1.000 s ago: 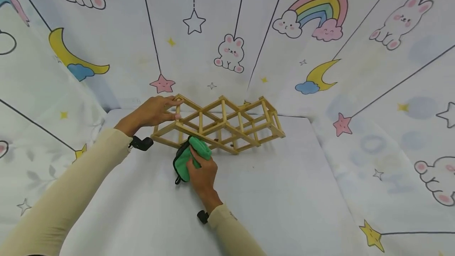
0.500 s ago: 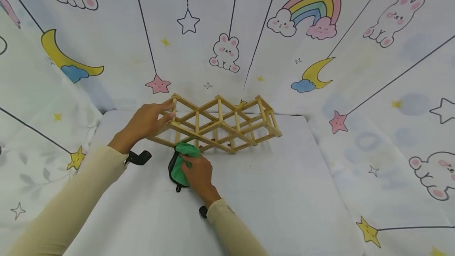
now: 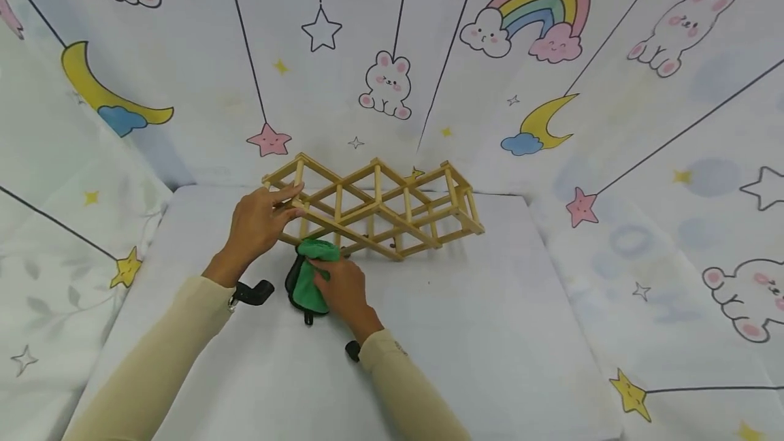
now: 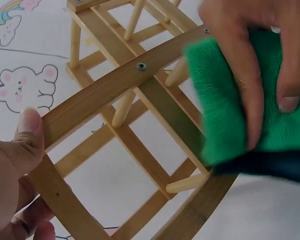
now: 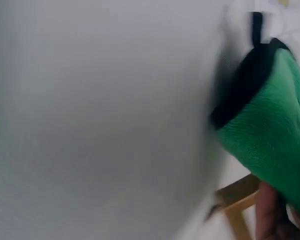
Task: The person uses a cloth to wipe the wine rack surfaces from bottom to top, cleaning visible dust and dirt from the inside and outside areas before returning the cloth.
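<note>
An expanding lattice wine rack [image 3: 380,207] of light wood stands near the back of the white table. At its left end my left hand [image 3: 251,226] grips the frame, with the thumb [image 4: 30,125] on a slat and the other fingers curled below it. My right hand [image 3: 346,291] holds a green plush cloth [image 3: 309,295] with black edging and a small black loop. In the left wrist view the cloth presses against the rack's slats beside a round dowel [image 4: 187,183]. Folded over, it hides part of the wood there.
A white sheet [image 3: 490,332] covers the table under the rack. Behind and at both sides hangs a pale backdrop [image 3: 465,94] printed with rabbits, stars and moons. Black camera mounts sit on the left wrist [image 3: 254,292] and the right wrist [image 3: 352,351].
The cloth in my right hand has slid left and slightly toward me along the lower front slats. My left hand has turned and dropped a little at the rack's left end, still gripping it.
</note>
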`<action>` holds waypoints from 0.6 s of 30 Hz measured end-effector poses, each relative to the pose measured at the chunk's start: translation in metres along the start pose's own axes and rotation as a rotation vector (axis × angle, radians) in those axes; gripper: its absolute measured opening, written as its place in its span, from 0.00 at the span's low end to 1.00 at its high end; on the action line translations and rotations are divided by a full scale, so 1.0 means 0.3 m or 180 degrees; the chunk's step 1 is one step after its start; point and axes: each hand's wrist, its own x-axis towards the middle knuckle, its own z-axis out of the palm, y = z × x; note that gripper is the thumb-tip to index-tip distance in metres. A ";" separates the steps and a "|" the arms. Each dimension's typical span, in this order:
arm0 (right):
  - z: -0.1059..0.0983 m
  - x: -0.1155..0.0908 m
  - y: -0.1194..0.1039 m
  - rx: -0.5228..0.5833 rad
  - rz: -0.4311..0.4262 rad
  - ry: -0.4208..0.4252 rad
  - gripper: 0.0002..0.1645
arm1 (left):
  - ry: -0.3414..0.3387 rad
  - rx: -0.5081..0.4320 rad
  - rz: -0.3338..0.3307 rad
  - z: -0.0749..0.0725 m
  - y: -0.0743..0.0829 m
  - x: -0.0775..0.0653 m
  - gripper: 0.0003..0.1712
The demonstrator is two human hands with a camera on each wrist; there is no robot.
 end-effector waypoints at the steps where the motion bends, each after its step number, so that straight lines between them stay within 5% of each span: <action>1: 0.002 0.005 0.005 0.0065 0.0259 -0.0009 0.18 | -0.0006 -0.0009 -0.0012 -0.003 -0.005 -0.002 0.32; 5: -0.022 -0.019 0.048 0.0335 0.1224 0.0051 0.15 | -0.0027 -0.0019 -0.0050 -0.006 -0.014 -0.008 0.32; 7: -0.040 -0.044 0.068 0.0420 0.1235 0.0207 0.17 | 0.0008 -0.0045 -0.0048 -0.003 -0.015 -0.010 0.32; 11: -0.052 -0.081 0.085 0.0512 0.0670 0.0965 0.20 | 0.0058 -0.0234 -0.0050 0.009 -0.021 -0.015 0.32; 13: -0.044 -0.087 0.089 0.0523 0.0594 0.1226 0.20 | 0.0062 -0.0376 -0.0071 0.018 -0.024 -0.020 0.32; 15: -0.034 -0.084 0.092 0.0611 0.0752 0.1210 0.19 | 0.0060 -0.0495 -0.0095 0.026 -0.028 -0.024 0.32; 18: -0.037 -0.077 0.090 0.0712 0.1059 0.0699 0.19 | 0.0092 -0.0532 -0.0096 0.034 -0.029 -0.033 0.32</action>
